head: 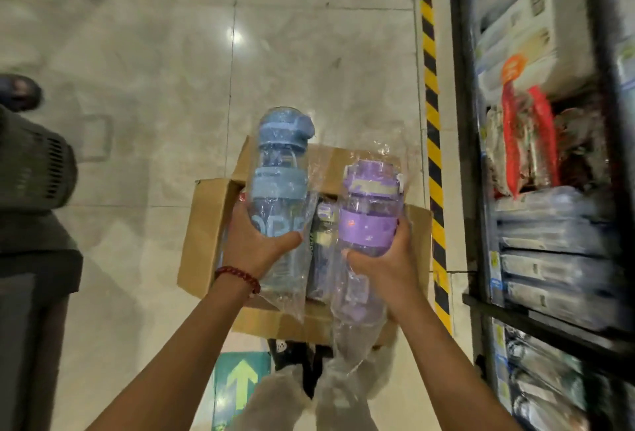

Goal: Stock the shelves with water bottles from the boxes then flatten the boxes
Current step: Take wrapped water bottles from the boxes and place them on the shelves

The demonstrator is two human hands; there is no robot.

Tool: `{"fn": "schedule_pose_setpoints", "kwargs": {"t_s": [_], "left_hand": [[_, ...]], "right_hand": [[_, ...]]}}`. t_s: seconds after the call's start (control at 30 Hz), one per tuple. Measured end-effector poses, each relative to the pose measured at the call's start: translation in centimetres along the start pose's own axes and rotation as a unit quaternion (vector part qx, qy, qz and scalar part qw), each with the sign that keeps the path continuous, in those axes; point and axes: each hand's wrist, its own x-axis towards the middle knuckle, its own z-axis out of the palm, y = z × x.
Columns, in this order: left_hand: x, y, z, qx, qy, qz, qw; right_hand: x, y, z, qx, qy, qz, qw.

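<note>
1. Left hand (256, 241) is closest to me, fingers wrapped around a blue bottle (280, 183) in clear plastic wrap, red bracelet (237, 275) on the wrist.
2. Right hand (381, 260), at 3 o'clock of the left, has its fingers clamped on a purple bottle (369, 210), also wrapped.
3. Both bottles are held up over the open cardboard box (206, 224) on the tiled floor (154, 52).
4. Shelves (543, 190) packed with goods sit at 3 o'clock of the box, with hazard-striped tape (431, 114) between them.

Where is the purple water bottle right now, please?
In the head view, the purple water bottle is right of centre, held by the right hand above the open cardboard box, beside the blue bottle.
</note>
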Motion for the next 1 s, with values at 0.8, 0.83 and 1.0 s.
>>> {"fn": "schedule_pose_setpoints", "kwargs": {"t_s": [0.8, 0.83, 1.0], "left_hand": [[-25.0, 15.2, -7.4, 0.031, -0.129, 0.213, 0.968], [-25.4, 15.0, -7.5, 0.043, -0.143, 0.221, 0.964], [-26.8, 14.0, -8.1, 0.091, -0.214, 0.266, 0.935]], "right_hand": [[-28.6, -11.2, -13.9, 0.213, 0.156, -0.139, 0.955], [-29.5, -10.7, -13.6, 0.219, 0.176, -0.14, 0.95], [-34.3, -9.3, -11.9, 0.257, 0.257, -0.142, 0.921]]}}
